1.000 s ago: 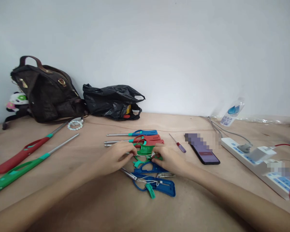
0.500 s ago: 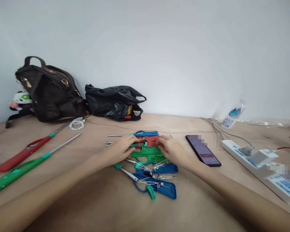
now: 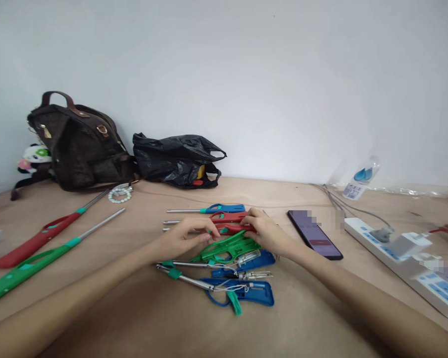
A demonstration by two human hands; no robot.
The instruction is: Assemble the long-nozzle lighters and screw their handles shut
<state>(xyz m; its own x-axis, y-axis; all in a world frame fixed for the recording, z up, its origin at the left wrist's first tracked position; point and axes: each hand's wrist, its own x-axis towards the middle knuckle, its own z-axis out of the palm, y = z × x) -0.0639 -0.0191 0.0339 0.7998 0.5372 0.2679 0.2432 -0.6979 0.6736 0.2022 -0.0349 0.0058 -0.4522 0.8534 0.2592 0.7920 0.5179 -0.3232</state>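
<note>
A pile of opened stick lighters lies at the table's middle. My left hand (image 3: 186,237) and my right hand (image 3: 266,232) both pinch the ends of a red lighter shell (image 3: 231,228) resting just past a green lighter shell (image 3: 227,247). Nearer me lie blue shell halves (image 3: 246,291) with loose metal tubes, wires and a green trigger piece. A whole blue lighter (image 3: 212,209) lies beyond the red parts.
Two long assembled lighters, one red (image 3: 37,239) and one green (image 3: 26,266), lie at the left. A brown bag (image 3: 78,144) and a black plastic bag (image 3: 175,159) stand at the wall. A phone (image 3: 315,233), power strips (image 3: 403,253) and a bottle (image 3: 360,179) are at the right.
Both hands moved from the green shell farther away onto the red shell. The green shell now lies tilted, and a metal tube with a green collar slid out to the left of the pile.
</note>
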